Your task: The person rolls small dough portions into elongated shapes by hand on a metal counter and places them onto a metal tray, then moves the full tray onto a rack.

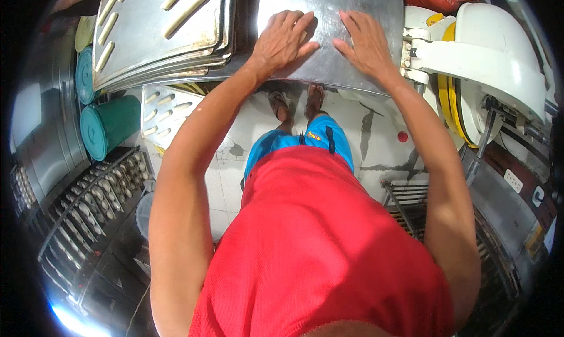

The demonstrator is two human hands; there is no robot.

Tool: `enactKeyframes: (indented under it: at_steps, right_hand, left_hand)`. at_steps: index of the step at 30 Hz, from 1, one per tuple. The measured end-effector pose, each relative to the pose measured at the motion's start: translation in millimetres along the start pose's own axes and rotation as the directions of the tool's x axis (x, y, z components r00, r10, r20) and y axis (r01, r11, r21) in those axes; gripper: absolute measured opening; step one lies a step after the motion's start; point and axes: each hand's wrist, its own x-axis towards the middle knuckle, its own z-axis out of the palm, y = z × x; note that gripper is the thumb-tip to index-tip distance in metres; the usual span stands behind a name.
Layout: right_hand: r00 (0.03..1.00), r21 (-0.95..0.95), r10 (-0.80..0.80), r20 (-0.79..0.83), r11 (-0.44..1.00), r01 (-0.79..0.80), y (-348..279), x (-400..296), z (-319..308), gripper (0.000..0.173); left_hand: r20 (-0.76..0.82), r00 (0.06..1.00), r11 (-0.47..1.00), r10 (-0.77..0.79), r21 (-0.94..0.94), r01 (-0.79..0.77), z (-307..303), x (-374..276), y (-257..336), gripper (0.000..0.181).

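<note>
My left hand (282, 41) lies palm down on the stainless steel tabletop (328, 68), thumb held apart from the fingers. To its right, across a small gap, my right hand (369, 41) is also palm down with thumb and index finger spread. A small pale bit, perhaps dough, peeks out beside each palm; what lies under the hands is mostly hidden. Left of my left hand is a metal baking tray (145, 41), the top one of a stack, bearing several raw dough sticks, one dough stick (187, 16) near its right edge.
White machine (480, 59) with yellow-edged parts stands against the table's right side. Below left are another tray of dough pieces (165, 114), a green lidded bin (110, 125) and a rack of loaded trays (88, 200). A metal rack (407, 191) stands at lower right.
</note>
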Motion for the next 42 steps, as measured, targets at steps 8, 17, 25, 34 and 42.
enactKeyframes:
  at_steps: [8, 17, 25, 34, 42]
  right_hand:
    - [0.929, 0.066, 0.291, 0.228, 0.947, -0.313, 15, 27, 37, 0.041]
    - [0.994, -0.041, 0.079, 0.077, 0.996, -0.076, -10, -13, 1, 0.054]
    - [0.833, 0.022, 0.418, 0.362, 0.89, -0.456, -6, 34, 20, 0.044]
    - [0.962, -0.024, 0.17, 0.213, 0.985, -0.169, -18, -23, 2, 0.06]
    - [0.866, 0.084, 0.326, 0.38, 0.92, -0.384, -3, -1, 24, 0.057]
  left_hand:
    - [0.019, 0.997, 0.981, -0.073, -0.178, 0.075, 12, 47, -12, 0.031]
    - [-0.035, 0.994, 0.995, -0.103, -0.017, 0.102, -3, -1, 16, 0.05]
    - [0.097, 0.99, 0.971, -0.106, -0.204, 0.124, 11, 24, 1, 0.032]
    - [0.104, 0.987, 0.989, -0.122, -0.072, 0.13, -5, -2, 17, 0.051]
    - [0.083, 0.995, 0.975, -0.055, -0.21, 0.071, 14, 22, 2, 0.025]
